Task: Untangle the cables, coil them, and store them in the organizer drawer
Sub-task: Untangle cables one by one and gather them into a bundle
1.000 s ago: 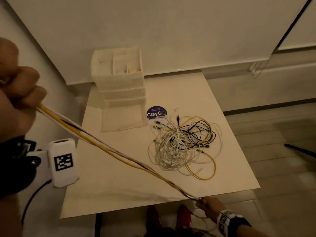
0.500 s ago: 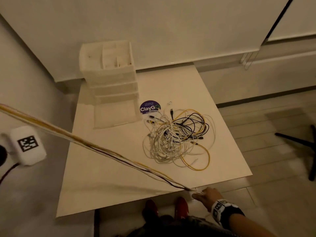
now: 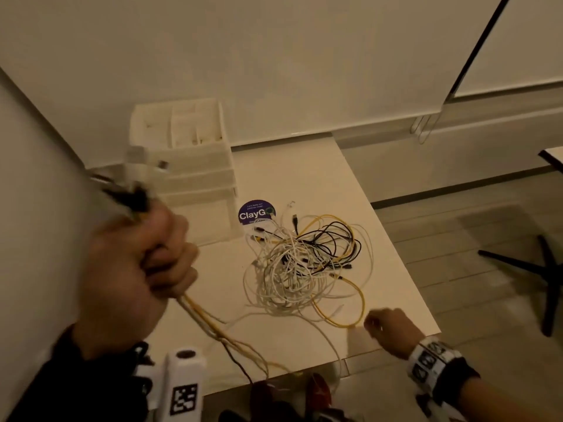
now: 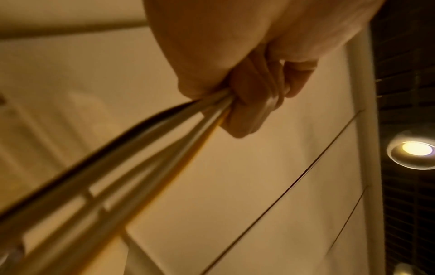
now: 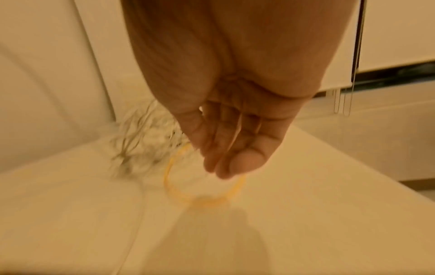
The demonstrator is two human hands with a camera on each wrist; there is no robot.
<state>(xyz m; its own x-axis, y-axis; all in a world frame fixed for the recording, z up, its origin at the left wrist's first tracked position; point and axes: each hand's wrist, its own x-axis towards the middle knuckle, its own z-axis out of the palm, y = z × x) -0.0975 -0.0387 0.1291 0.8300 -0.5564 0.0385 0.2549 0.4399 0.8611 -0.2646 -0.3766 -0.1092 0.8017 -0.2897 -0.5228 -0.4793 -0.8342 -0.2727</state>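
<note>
Slack now in the bundle of cables (image 3: 210,325), which half a second ago ran taut from the left grip down to the right; the right hand (image 3: 385,328) has let go and come up over the near edge of the bench (image 3: 304,169). Left hand (image 3: 134,263) is back in the head view, fist clenched round that bundle of yellow, white and black strands, plug ends sticking out above the knuckles. Below the fist the strands droop across the bench and spill over its near edge. From the left wrist, fingers (image 4: 249,111) are wrapped tight on them. Right hand hangs released, fingers (image 5: 233,148) loosely straight, holding nothing, just beside a yellow cable loop (image 3: 350,303). Beyond that loop lies the tangled pile (image 3: 304,263). Farther off, past the left fist, stands the white organizer (image 3: 189,153), its bottom drawer (image 3: 210,220) pulled out. A purple ClayGo sticker (image 3: 256,213) sits between drawer and pile.
</note>
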